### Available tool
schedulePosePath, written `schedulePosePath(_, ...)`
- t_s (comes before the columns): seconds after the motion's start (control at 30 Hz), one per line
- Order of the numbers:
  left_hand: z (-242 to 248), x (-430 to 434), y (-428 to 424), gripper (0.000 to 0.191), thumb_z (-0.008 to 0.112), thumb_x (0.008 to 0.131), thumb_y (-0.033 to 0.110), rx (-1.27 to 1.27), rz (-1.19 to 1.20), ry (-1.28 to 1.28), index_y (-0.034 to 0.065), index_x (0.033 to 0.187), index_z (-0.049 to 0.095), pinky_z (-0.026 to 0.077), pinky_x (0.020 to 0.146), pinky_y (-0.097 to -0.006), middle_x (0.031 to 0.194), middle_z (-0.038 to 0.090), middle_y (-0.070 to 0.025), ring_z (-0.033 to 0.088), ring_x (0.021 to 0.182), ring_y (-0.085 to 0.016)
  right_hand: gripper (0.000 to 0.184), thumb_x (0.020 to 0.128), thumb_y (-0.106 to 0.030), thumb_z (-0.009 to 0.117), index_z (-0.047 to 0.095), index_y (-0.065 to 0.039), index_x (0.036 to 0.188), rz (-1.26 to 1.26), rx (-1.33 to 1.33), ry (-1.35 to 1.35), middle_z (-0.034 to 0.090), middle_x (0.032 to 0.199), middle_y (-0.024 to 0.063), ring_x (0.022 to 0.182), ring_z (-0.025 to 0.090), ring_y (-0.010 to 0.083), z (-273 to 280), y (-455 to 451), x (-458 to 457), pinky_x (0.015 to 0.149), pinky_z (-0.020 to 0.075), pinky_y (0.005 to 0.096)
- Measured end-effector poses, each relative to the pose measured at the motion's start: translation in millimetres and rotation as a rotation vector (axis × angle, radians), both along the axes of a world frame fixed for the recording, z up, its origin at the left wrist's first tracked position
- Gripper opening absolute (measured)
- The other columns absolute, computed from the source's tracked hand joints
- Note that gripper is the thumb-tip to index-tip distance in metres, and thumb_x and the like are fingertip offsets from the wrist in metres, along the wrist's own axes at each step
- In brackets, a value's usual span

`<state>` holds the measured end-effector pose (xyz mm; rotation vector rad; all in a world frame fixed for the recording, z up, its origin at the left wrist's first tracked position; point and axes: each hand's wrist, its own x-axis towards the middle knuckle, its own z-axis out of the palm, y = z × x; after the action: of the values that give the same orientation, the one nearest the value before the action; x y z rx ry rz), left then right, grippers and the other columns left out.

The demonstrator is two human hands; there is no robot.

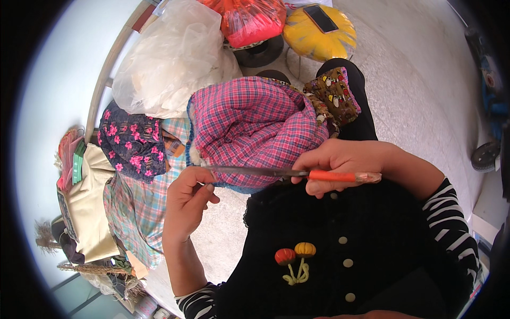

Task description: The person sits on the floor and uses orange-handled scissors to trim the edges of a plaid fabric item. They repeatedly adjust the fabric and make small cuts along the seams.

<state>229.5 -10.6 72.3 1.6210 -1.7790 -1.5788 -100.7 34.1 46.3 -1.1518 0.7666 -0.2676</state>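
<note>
My right hand (pixel 338 163) grips the orange handle of a long-bladed cutting tool (pixel 255 171), which looks like scissors seen edge-on; tape wraps the handle's end. Its dark blade points left, the tip close to the fingers of my left hand (pixel 189 199). The left thumb and index finger are drawn together beside the garment's blue edge; whether they pinch a thread or cloth is unclear. Across my lap lies a padded pink plaid garment (pixel 255 123), bunched up, with white fill showing at its left edge. A brown cartoon-print sleeve or cuff (pixel 334 95) rests over my knee.
To the left are a dark floral cloth (pixel 131 139), a light plaid cloth (pixel 139 207) and cream fabric (pixel 93 199). A translucent bag of white stuffing (pixel 171 60) stands ahead, beside a red plastic bag (pixel 251 20). A phone (pixel 320 18) lies on a yellow-covered stool (pixel 310 44).
</note>
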Motion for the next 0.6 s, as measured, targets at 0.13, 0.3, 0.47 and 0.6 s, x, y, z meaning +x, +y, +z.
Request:
schedulePosePath(0.13, 2.2, 3.7, 1.5, 0.015, 0.055, 0.087, -0.009, -0.059, -0.032, 0.148, 0.0007, 0.097, 0.061, 0.047, 0.063, -0.0215, 0.101, 0.057, -0.0056, 0.067, 0.086, -0.014, 0.043, 0.095, -0.045, 0.060, 0.062, -0.003, 0.108, 0.084, 0.025, 0.017, 0.062, 0.080, 0.0028, 0.066, 0.057, 0.0070, -5.6, 1.4, 4.3, 0.055, 0.0444, 0.0214)
schedulePosePath(0.3, -0.2, 8.4, 3.8, 0.015, 0.055, 0.087, -0.009, -0.221, -0.077, 0.230, 0.0006, 0.096, 0.060, 0.050, 0.068, -0.0227, 0.104, 0.056, -0.0070, 0.066, 0.084, -0.014, 0.045, 0.095, -0.046, 0.058, 0.061, -0.004, 0.110, 0.140, 0.036, 0.065, 0.062, 0.080, 0.0035, 0.069, 0.059, 0.0084, -7.7, 0.1, 6.1, 0.055, 0.0452, 0.0218)
schedulePosePath(0.47, 0.3, 8.3, 4.2, 0.015, 0.055, 0.087, -0.010, -0.292, -0.078, 0.268, -0.0009, 0.097, 0.060, 0.051, 0.075, -0.0254, 0.105, 0.055, -0.0084, 0.060, 0.088, -0.013, 0.045, 0.095, -0.046, 0.058, 0.061, -0.004, 0.111, 0.123, 0.060, 0.095, 0.062, 0.081, 0.0036, 0.069, 0.060, 0.0090, -3.2, 1.2, 4.1, 0.056, 0.0458, 0.0218)
schedulePosePath(0.6, 1.9, 6.2, 4.4, 0.016, 0.055, 0.086, -0.011, -0.349, -0.078, 0.240, -0.0008, 0.096, 0.060, 0.050, 0.080, -0.0259, 0.105, 0.055, -0.0080, 0.056, 0.090, -0.012, 0.042, 0.095, -0.038, 0.060, 0.059, -0.002, 0.118, 0.099, 0.092, 0.100, 0.065, 0.080, 0.0028, 0.064, 0.059, 0.0075, -1.2, 1.7, 5.1, 0.056, 0.0466, 0.0218)
